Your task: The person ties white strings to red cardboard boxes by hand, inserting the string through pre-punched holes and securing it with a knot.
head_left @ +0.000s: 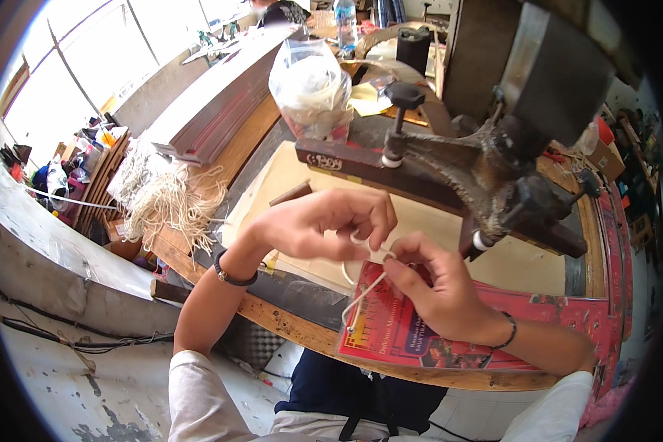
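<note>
A cream-white cord (pixel 364 295) runs up from a hole near the left corner of a flat red printed piece, perhaps a paper bag (pixel 412 345), at the table's front edge. Above that piece my right hand (pixel 440 289) pinches the cord between thumb and fingers. My left hand (pixel 330 222) has its fingers curled round another stretch of the same cord, close to the right fingertips. Between the hands the cord bends into a loop. Whether it is knotted there is hidden by the fingers.
A heavy metal press (pixel 486 162) with a dark crossbar stands over a tan board (pixel 283 177). To the left lie a pile of loose cords (pixel 173 199) and a long stack of flat sheets (pixel 221 110). A clear plastic bag (pixel 309 88) and a water bottle (pixel 345 28) stand behind.
</note>
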`<control>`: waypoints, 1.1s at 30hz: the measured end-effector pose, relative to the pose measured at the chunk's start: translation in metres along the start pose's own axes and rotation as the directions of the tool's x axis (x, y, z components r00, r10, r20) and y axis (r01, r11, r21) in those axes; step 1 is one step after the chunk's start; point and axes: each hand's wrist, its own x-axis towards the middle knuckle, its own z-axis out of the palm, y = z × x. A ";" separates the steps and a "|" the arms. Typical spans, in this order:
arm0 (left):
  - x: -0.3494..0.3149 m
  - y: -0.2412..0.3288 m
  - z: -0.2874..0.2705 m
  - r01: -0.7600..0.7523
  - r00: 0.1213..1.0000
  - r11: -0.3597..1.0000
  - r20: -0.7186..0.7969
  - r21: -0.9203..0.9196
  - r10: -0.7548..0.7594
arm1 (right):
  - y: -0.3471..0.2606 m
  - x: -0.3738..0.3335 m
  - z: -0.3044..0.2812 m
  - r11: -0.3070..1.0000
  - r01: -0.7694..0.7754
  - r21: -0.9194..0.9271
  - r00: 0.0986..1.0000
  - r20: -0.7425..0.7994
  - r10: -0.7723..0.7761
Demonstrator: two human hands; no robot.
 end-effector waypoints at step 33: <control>-0.008 -0.008 -0.002 0.088 0.992 0.990 -0.083 -0.109 -0.098 | 0.004 0.002 -0.004 0.984 0.012 -0.178 1.000 0.000 -0.012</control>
